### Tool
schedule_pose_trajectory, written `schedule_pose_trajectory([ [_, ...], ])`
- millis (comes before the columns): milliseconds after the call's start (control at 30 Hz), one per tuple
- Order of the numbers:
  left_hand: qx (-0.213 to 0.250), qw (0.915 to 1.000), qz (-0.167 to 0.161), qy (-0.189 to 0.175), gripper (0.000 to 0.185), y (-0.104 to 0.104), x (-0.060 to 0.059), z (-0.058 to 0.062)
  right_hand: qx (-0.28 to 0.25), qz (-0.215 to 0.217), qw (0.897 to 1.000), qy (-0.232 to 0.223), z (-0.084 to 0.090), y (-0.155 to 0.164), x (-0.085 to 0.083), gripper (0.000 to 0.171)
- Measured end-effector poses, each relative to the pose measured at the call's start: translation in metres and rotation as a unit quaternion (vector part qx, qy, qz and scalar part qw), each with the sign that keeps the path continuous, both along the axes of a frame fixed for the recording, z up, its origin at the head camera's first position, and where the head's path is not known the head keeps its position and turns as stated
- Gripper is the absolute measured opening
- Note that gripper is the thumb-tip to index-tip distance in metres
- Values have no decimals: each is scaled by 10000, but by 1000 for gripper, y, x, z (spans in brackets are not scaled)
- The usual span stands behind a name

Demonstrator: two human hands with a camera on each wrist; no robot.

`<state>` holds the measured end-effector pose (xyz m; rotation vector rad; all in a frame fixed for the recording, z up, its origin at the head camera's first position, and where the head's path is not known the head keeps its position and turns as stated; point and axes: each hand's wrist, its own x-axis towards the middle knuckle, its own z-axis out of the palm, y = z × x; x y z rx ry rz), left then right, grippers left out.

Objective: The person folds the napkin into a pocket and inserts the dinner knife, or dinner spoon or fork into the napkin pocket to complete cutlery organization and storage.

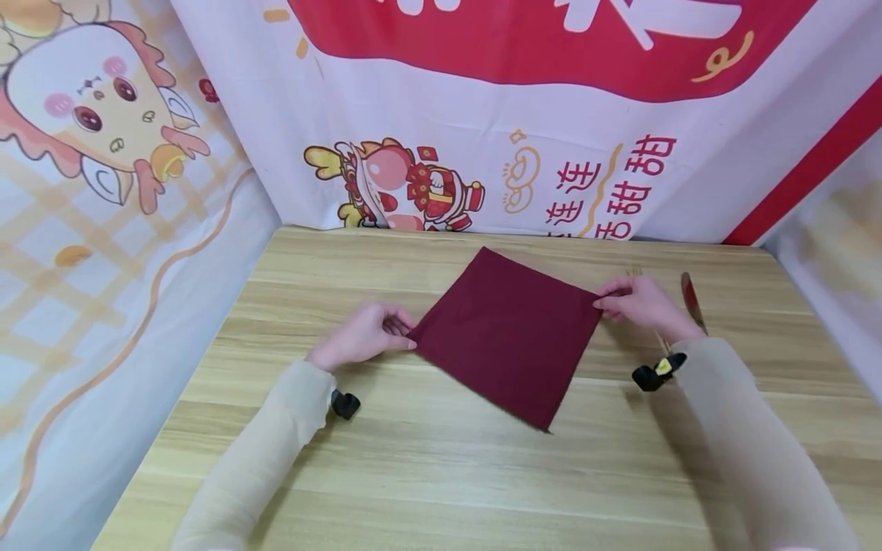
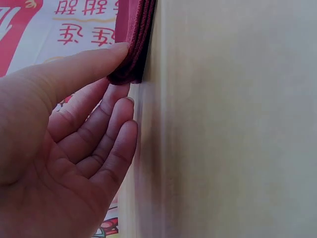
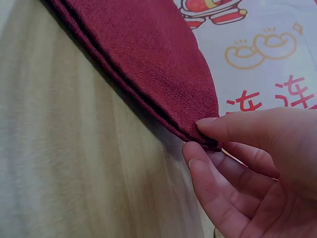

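1. The folded maroon cloth [image 1: 508, 333] lay flat, set as a diamond, at the centre of the wooden table [image 1: 427, 467].
2. The left hand [image 1: 364, 334] pinched its left corner.
3. The right hand [image 1: 637, 303] pinched its right corner.

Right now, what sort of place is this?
Probably a makeshift recording booth: a wooden table walled on three sides by cartoon banners, with both hands pinching a maroon cloth.

Left hand [image 1: 365, 334] low with thumb extended and pinching, right hand [image 1: 637, 301] pinching, forearms angled inward
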<state>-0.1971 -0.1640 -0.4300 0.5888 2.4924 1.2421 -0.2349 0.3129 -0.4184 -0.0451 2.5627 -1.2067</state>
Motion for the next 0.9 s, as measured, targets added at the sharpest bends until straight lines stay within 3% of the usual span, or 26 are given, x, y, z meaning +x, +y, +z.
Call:
schedule_pose_trajectory([
  [300, 24, 9996, -269, 130, 24, 9, 30, -2, 89, -101, 9995, 302, -2, -15, -29, 29],
  [567, 0, 9999, -98, -82, 28, 25, 57, 2, 532, -86, 9947, 871, 1, -38, -44, 25],
  [900, -36, 9997, 107, -216, 30, 29, 68, -1, 701, -252, 9910, 1109, -3, -52, -52, 19],
])
